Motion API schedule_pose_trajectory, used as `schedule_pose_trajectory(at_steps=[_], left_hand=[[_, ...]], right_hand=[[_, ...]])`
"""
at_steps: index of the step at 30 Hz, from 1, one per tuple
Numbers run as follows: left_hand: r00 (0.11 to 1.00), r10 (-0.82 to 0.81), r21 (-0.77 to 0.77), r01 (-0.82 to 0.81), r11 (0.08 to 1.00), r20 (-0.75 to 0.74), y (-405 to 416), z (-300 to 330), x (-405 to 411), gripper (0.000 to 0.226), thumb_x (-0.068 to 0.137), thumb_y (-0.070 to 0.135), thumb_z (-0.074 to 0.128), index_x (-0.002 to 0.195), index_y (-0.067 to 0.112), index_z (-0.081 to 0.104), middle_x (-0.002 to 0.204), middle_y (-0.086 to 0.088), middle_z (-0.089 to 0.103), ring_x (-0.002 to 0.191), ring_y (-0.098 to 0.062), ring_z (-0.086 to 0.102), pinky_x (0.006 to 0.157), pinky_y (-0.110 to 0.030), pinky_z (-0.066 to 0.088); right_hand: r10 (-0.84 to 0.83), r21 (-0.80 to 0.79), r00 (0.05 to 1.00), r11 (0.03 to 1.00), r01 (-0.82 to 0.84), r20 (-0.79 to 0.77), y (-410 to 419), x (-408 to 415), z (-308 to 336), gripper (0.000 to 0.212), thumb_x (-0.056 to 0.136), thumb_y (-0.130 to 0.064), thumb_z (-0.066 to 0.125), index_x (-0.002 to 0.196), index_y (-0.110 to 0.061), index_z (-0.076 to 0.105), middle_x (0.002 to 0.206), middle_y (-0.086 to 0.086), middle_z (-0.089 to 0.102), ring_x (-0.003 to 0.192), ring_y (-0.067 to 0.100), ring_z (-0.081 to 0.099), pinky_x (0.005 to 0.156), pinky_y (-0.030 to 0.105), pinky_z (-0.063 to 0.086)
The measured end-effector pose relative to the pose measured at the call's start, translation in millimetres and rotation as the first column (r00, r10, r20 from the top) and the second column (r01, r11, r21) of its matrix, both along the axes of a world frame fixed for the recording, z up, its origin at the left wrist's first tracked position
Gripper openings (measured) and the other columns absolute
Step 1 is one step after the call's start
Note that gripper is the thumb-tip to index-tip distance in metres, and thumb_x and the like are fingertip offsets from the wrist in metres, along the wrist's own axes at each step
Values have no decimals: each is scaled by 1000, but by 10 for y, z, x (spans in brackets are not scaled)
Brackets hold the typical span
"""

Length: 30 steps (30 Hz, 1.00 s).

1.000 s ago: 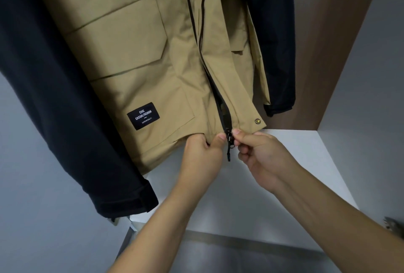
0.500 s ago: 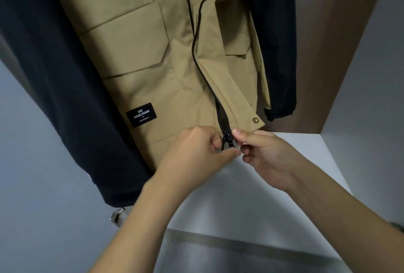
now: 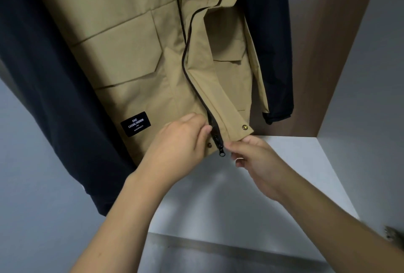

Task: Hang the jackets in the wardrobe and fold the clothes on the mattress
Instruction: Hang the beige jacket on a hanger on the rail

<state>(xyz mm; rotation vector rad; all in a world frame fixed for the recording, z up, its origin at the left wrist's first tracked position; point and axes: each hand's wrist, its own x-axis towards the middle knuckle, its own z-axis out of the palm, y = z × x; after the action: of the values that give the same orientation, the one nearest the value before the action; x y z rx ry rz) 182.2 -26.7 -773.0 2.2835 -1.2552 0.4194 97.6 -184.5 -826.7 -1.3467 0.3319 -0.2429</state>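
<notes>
Partly hidden jacket hem, hands pinching

A wardrobe interior is seen from above. A brown wooden panel is set at the back right, and a pale grey side wall is joined to it on the right. A white shelf is laid across the bottom, with light reflected softly on it. A grey surface is seen at the left. A grey floor strip is shown below the shelf.
</notes>
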Motion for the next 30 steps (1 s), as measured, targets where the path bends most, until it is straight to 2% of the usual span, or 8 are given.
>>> schedule_pose_trajectory(at_steps=[5, 9, 13, 16, 18, 22, 24, 30], left_hand=[[1000, -27, 187, 26, 982, 2, -213, 287, 19, 22, 99, 27, 47, 78, 28, 40, 80, 9, 42, 85, -24, 54, 68, -36, 40], [1000, 6, 246, -7, 969, 4, -283, 348, -1, 22, 98, 27, 47, 77, 28, 42, 82, 7, 46, 89, -26, 56, 70, -36, 42], [994, 85, 254, -99, 962, 64, -328, 330, -7, 17, 100, 30, 43, 84, 24, 44, 93, 1, 56, 93, -28, 57, 67, -35, 36], [979, 156, 283, -188, 940, 131, -374, 320, 59, 20, 101, 32, 41, 95, 20, 56, 101, 0, 61, 98, -27, 58, 75, -34, 34], [962, 191, 311, -246, 918, 197, -414, 307, 117, 23, 101, 33, 40, 99, 21, 59, 104, 0, 62, 101, -26, 56, 80, -36, 32], [913, 262, 273, -351, 896, 313, -540, 247, 112, 25, 102, 33, 37, 98, 19, 58, 107, -1, 63, 102, -27, 53, 81, -37, 30], [913, 286, 241, -359, 901, 293, -600, 208, 78, 26, 103, 33, 37, 100, 19, 59, 107, -2, 63, 103, -27, 53, 81, -37, 30], [975, 199, 275, -220, 936, 102, -613, 324, 21, 23, 103, 30, 38, 100, 17, 57, 103, -4, 60, 101, -29, 56, 88, -40, 39]], right_hand=[[23, 4, 995, 1000, -24, 97, 137, 85, -81, 11, 87, -11, 69, 96, -4, 66, 66, -12, 64, 58, -8, 57, 57, 4, 40], [-116, 25, 987, 993, 113, 114, 147, 161, -118, 21, 85, -20, 74, 76, -5, 62, 62, -2, 49, 55, 3, 45, 56, 11, 38], [-154, 38, 971, 988, 149, 182, 138, 159, -124, 39, 77, -33, 79, 93, 0, 68, 77, 22, 55, 77, 18, 50, 74, 31, 41], [-149, -16, 972, 988, 154, 181, 71, 141, -143, 19, 86, -18, 74, 78, -3, 64, 68, 11, 47, 67, 18, 43, 65, 24, 36], [-150, -52, 973, 985, 162, 176, 35, 142, -160, 23, 88, -15, 71, 69, -9, 61, 66, 6, 39, 65, 17, 35, 59, 24, 30], [-155, -7, 967, 987, 159, 204, -3, 161, -157, 6, 89, -13, 70, 89, -10, 75, 77, 2, 64, 74, 11, 54, 73, 21, 41], [-182, 5, 963, 983, 184, 198, -27, 162, -146, 7, 91, -9, 67, 87, -8, 72, 64, -10, 60, 63, 5, 51, 65, 12, 40], [-223, 24, 954, 975, 222, 201, -69, 166, -95, 29, 92, -20, 66, 77, 3, 58, 71, 7, 39, 69, 19, 31, 58, 23, 28]])
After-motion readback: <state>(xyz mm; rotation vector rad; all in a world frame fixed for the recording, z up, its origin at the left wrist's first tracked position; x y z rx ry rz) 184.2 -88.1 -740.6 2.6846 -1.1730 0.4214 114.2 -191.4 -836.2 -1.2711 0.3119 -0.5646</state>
